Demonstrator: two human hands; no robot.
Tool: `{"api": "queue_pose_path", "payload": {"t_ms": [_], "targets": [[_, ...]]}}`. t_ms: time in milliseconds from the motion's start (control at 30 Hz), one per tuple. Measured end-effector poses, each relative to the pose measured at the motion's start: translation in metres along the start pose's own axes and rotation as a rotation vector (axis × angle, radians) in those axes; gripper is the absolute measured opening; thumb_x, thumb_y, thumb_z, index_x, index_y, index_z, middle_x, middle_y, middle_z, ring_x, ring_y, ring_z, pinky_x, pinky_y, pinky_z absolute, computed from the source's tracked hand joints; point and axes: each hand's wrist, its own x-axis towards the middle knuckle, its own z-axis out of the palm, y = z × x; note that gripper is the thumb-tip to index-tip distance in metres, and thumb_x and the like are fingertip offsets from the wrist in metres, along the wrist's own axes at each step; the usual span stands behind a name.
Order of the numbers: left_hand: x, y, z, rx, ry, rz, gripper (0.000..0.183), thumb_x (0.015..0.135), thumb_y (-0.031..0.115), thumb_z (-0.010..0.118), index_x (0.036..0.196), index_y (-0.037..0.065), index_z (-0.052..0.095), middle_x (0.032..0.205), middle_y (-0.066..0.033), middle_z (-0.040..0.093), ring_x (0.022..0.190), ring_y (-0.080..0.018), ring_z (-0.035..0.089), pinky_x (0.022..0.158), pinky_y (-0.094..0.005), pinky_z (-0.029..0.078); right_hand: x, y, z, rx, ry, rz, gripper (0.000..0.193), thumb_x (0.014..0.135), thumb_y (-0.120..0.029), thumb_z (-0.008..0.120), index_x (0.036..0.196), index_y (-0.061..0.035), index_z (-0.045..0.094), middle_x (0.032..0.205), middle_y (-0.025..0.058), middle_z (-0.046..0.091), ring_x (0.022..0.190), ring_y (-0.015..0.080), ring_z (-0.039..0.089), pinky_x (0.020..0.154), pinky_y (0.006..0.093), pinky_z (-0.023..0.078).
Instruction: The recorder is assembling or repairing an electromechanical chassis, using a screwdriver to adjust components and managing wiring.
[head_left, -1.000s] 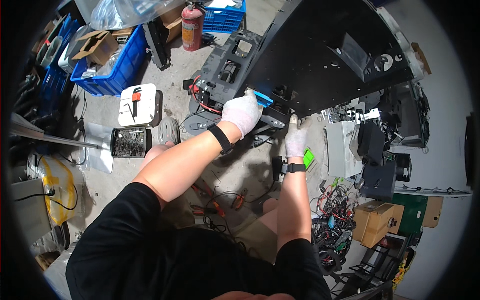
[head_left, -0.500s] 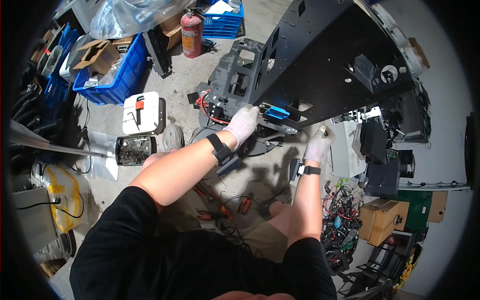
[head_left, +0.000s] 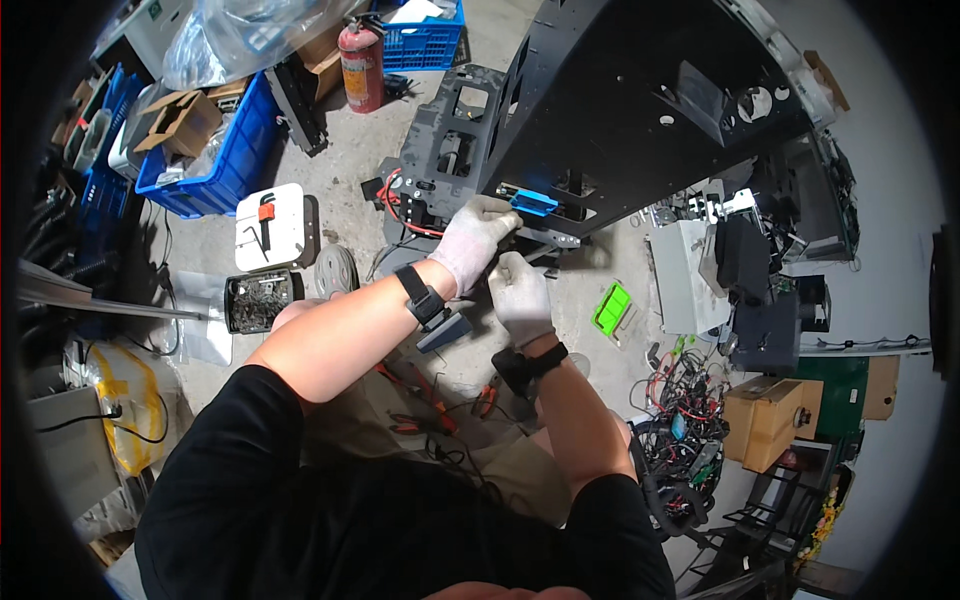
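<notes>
A tall black metal housing (head_left: 640, 110) stands tilted before me, joined to a dark perforated base plate (head_left: 455, 130) with red cables (head_left: 392, 205). My gloved left hand (head_left: 474, 245) is at the housing's lower edge, fingers closed, beside a bright blue part (head_left: 534, 202) set in that edge. Just below and to its right, my gloved right hand (head_left: 521, 300) is also closed, its fingertips close to the left hand's. Whatever either hand grips is hidden by the gloves.
On the floor at left are a white lid with hex keys (head_left: 270, 228) and a black tray of screws (head_left: 262, 302). A green tray (head_left: 612, 308) lies to the right, near tangled cables (head_left: 680, 430). Behind stand a fire extinguisher (head_left: 361, 70) and a blue crate (head_left: 215, 185).
My right hand has moved left, from beside the grey box to the housing's lower edge near my left hand. The green tray has come into sight. The whole view has shifted slightly.
</notes>
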Motion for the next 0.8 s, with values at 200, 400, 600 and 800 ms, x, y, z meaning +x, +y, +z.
{"api": "queue_pose_path", "payload": {"t_ms": [200,400,600,800], "targets": [[-0.011,0.009,-0.011,0.434,-0.042,0.168,0.018,0.094,0.009,0.06,0.108,-0.001,0.065,0.095,-0.0124,0.072,0.091,-0.0178,0.069,0.081,-0.0319,0.054,0.018,-0.006,0.009,0.267,0.009,0.066,0.016,0.095,-0.013,0.057,0.095,0.0019,0.062,0.079,0.0201,0.066,0.07,0.0366,0.065,0.064,0.045,0.052],[-0.004,0.017,-0.037,1.031,0.008,0.459,0.013,0.092,0.017,0.065,0.101,0.009,0.072,0.1,-0.0132,0.07,0.099,-0.0361,0.065,0.088,-0.0449,0.049,0.042,-0.014,-0.001,0.759,0.014,0.216,0.026,0.107,-0.025,0.052,0.105,-0.0033,0.066,0.075,0.0021,0.062,0.056,0.0082,0.055,0.052,0.0238,0.044],[0.001,0.027,-0.046,1.281,0.049,0.615,0.016,0.089,0.021,0.065,0.101,0.014,0.072,0.098,-0.0076,0.068,0.104,-0.0309,0.061,0.094,-0.0456,0.042,0.063,-0.015,0.022,1.012,0.059,0.35,0.024,0.105,-0.021,0.052,0.104,-0.0017,0.066,0.075,0.0025,0.063,0.055,0.01,0.055,0.05,0.0256,0.045],[0.004,0.038,-0.052,1.389,0.095,0.693,0.018,0.084,0.02,0.068,0.101,0.017,0.073,0.1,-0.0052,0.067,0.104,-0.0298,0.06,0.095,-0.0478,0.04,0.069,-0.016,0.026,1.173,0.064,0.399,0.023,0.102,-0.019,0.052,0.104,-0.0008,0.066,0.074,0.0013,0.06,0.055,0.0117,0.053,0.049,0.0275,0.043]]}}
